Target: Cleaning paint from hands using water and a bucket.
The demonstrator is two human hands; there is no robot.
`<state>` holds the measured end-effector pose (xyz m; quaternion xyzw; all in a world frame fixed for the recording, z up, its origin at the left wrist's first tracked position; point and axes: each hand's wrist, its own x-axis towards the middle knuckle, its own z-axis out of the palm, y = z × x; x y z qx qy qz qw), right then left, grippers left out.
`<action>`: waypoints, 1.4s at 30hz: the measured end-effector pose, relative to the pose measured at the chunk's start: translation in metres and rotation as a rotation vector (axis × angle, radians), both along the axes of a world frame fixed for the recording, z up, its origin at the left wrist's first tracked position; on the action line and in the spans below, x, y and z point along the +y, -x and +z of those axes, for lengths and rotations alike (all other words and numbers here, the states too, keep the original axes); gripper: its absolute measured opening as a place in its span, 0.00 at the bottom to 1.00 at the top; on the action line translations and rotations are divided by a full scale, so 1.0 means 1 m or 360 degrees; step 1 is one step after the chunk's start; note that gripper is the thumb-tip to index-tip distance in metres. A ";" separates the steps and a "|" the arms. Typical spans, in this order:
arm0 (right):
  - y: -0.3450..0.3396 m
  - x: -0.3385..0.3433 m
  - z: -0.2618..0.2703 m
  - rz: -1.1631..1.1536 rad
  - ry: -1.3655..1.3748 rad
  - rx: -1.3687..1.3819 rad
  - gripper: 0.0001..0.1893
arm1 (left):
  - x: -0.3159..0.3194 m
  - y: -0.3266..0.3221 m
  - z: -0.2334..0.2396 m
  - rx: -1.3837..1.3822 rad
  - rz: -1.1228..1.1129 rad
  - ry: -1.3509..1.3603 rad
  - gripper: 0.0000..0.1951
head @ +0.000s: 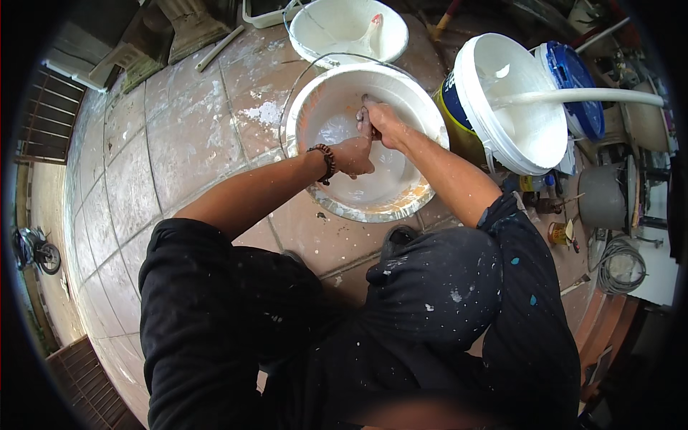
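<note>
Both hands meet inside a round white tub [365,210] smeared with orange and white paint, holding milky liquid [344,131]. My left hand [352,155], below a beaded bracelet [324,163], has one finger stretched upward and others spread lower down. My right hand [380,122] curls against that raised finger, its fingertips coated greyish white. Whether it grips the finger or something small is hidden by the overlap. The tub's thin wire handle [293,97] rests over its far left rim.
Behind stands a white bucket [322,32] with a red-tipped, white-coated tool [372,31] inside. A paint pail [475,134] holding a white-coated pole [586,95] stands at right, near a blue lid [583,91]. Farther right are a grey bucket [604,193] and coiled hose [621,266].
</note>
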<state>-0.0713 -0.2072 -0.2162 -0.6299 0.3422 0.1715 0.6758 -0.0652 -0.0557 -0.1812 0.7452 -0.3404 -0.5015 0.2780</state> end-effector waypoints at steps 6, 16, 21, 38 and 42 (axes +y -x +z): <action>0.006 0.000 -0.005 0.1146 0.1027 0.0361 0.19 | -0.002 -0.017 -0.005 0.0081 0.0107 -0.0373 0.59; 0.010 0.010 -0.003 0.0528 0.0028 -0.0103 0.20 | -0.004 -0.012 -0.027 -0.0295 0.0117 -0.0142 0.14; 0.008 0.002 0.012 0.0362 0.0003 0.0018 0.20 | -0.005 -0.008 -0.046 -0.0376 0.0440 0.0306 0.17; 0.020 0.008 0.042 0.1146 0.0123 -0.0512 0.27 | -0.004 -0.017 -0.012 0.0328 0.0690 -0.0019 0.11; 0.015 0.014 0.028 0.1034 0.1309 -0.0564 0.21 | -0.005 -0.026 -0.017 0.0619 0.0604 0.0136 0.11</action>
